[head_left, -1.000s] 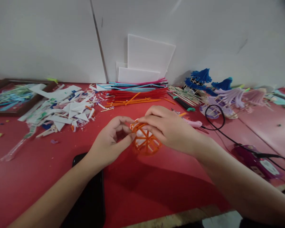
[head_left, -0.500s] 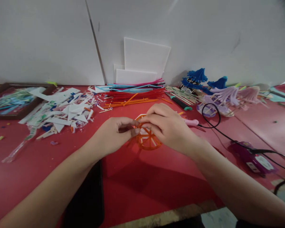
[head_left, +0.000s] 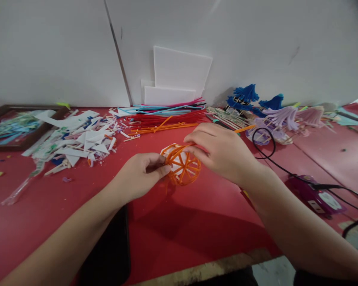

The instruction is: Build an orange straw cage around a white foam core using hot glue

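Note:
An orange wheel-like frame with spokes and a white piece behind it is held above the red table. The thumb and fingers of my left hand pinch its left rim. At its upper right, my right hand has its fingers closed on an orange strip that runs along the top of the rim and pokes out beyond the hand. The fingertips of my right hand are partly hidden.
White scraps lie at the left by a brown frame. Coloured strips lie at the back. Blue and lilac models, a black cable and a purple power block are at the right. A black phone-like slab lies in front.
My right hand has moved slightly right and away from my left fingers, and the orange strip now shows beyond it. The orange frame has shifted a little left.

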{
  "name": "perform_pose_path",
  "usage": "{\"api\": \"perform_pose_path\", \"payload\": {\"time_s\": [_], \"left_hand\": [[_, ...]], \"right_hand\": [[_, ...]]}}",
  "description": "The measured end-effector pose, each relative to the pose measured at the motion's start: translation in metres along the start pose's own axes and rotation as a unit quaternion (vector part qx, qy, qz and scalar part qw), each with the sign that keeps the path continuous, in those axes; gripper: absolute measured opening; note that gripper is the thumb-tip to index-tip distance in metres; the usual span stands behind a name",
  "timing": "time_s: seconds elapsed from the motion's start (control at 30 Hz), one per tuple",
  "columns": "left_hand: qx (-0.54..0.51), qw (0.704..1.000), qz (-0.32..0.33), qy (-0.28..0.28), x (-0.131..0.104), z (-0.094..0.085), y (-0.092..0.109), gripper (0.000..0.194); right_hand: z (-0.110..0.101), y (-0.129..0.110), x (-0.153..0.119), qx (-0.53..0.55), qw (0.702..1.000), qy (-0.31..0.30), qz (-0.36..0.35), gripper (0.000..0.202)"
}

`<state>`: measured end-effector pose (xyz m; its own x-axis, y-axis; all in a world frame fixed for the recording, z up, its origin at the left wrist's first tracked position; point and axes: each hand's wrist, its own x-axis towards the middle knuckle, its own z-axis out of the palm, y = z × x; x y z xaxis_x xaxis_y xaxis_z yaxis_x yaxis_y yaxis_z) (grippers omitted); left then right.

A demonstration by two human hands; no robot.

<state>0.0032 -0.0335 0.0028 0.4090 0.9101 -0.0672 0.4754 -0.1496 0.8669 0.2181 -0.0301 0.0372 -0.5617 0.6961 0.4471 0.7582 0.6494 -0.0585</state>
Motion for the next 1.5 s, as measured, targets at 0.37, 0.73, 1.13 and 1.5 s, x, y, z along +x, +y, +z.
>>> {"api": "perform_pose_path", "payload": {"time_s": [0.37,0.73,1.13,1.5], "left_hand": [[-0.056,0.997,0.021,0.054,-0.008,0.008,0.003,0.024],[-0.152,0.977,0.021,0.150,-0.010,0.024,-0.006,0.032],[-0.049,0.966,0.037,0.252,-0.017,0.024,-0.009,0.031],[0.083,0.942,0.186,0.266,-0.026,0.018,-0.028,0.018]], "right_hand": [[-0.003,-0.008,-0.004,0.017,1.000,0.000,0.004,0.020],[0.012,-0.025,-0.019,0.050,0.993,0.102,0.018,0.016],[0.025,-0.073,-0.045,0.108,0.990,0.067,0.061,0.019],[-0.021,0.043,-0.056,-0.041,0.969,0.134,0.204,0.022]]}}
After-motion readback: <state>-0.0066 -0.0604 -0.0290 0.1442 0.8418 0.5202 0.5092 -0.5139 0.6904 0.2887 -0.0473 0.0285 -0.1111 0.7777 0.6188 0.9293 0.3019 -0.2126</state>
